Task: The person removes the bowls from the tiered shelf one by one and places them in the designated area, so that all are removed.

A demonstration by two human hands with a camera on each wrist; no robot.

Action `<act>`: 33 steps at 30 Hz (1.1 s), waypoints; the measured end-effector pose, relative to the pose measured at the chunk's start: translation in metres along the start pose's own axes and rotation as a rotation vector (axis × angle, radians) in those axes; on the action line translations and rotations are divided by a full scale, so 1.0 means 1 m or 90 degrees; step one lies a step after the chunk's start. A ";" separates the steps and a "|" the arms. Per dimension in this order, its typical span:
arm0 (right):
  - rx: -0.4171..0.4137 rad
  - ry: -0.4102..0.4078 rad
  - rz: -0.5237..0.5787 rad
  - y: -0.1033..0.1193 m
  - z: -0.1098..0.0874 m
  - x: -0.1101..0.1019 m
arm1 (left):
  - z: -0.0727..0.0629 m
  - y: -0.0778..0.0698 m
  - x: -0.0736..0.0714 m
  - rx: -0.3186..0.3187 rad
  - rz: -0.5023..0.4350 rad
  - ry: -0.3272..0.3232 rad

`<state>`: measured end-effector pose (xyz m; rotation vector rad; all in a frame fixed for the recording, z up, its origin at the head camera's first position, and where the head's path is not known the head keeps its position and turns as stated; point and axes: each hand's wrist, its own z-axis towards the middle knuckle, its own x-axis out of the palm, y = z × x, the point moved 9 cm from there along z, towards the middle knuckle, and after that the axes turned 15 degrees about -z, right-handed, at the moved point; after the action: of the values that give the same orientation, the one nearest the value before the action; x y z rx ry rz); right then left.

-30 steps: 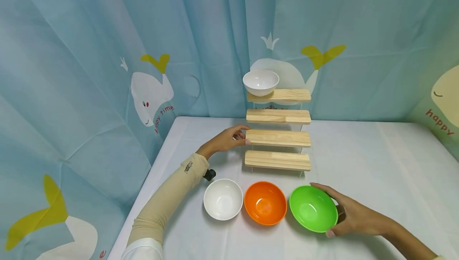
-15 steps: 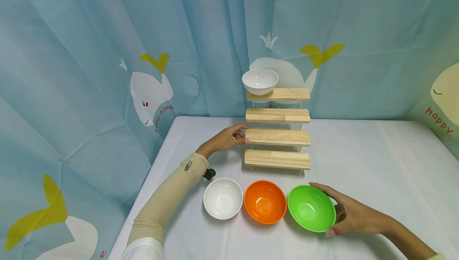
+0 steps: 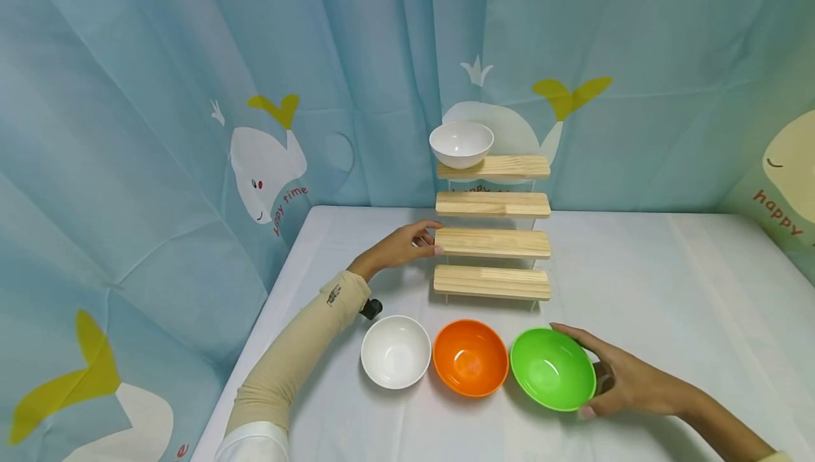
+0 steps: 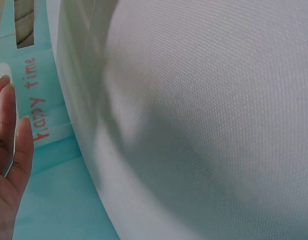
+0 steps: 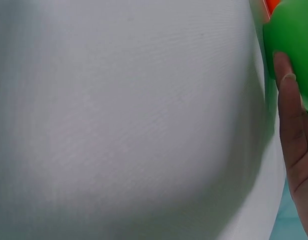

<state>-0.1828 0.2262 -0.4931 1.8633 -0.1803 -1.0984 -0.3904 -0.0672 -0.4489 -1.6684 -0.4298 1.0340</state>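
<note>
A stepped display rack with several wooden shelves (image 3: 493, 243) stands on the table in the head view. My left hand (image 3: 397, 245) holds the left end of one lower shelf, thumb at its front edge and a finger at its back edge. My right hand (image 3: 627, 379) grips the right side of a green bowl (image 3: 550, 370), thumb near the front rim and fingers behind. An orange bowl (image 3: 470, 359) and a white bowl (image 3: 396, 353) sit left of it in a row. Another white bowl (image 3: 461, 143) rests on the top shelf's left part.
A white cloth (image 3: 668, 285) covers the table. Behind and to the left hangs a light blue curtain (image 3: 376, 80) with whale prints. A small black device (image 3: 372, 308) is at the left wrist.
The green bowl has shifted slightly left toward the orange bowl, with my right hand still at its side. My left hand keeps its place on the shelf.
</note>
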 end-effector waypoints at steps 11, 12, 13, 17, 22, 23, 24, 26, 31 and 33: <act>-0.106 -0.057 0.019 0.008 -0.007 -0.022 | 0.000 -0.001 -0.001 0.008 -0.009 0.001; -0.117 -0.060 0.026 0.009 -0.007 -0.025 | 0.000 -0.001 -0.001 0.009 -0.007 0.001; -0.122 -0.065 0.028 0.011 -0.008 -0.030 | 0.000 -0.001 -0.001 0.010 -0.007 0.000; -0.119 -0.103 -0.002 0.015 -0.010 -0.052 | 0.001 0.001 0.000 0.010 -0.010 0.002; -0.127 -0.184 -0.076 0.030 -0.009 -0.088 | -0.001 0.002 -0.001 0.004 -0.014 0.001; -0.132 -0.198 -0.084 0.034 -0.008 -0.095 | -0.001 0.002 -0.001 0.005 -0.013 0.000; -0.139 -0.210 -0.090 0.038 -0.006 -0.101 | -0.001 0.002 -0.001 0.005 -0.012 0.000; -0.153 -0.233 -0.091 0.045 -0.002 -0.114 | 0.000 0.002 -0.002 0.006 -0.012 0.001; -0.155 -0.295 -0.115 0.063 0.012 -0.142 | 0.000 0.002 -0.001 0.006 -0.016 0.004; -0.136 -0.323 -0.128 0.069 0.019 -0.152 | 0.000 0.001 0.000 0.007 -0.017 0.004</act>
<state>-0.2654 0.2559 -0.3500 1.4092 -0.1582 -1.6520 -0.3909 -0.0679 -0.4498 -1.6517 -0.4402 1.0098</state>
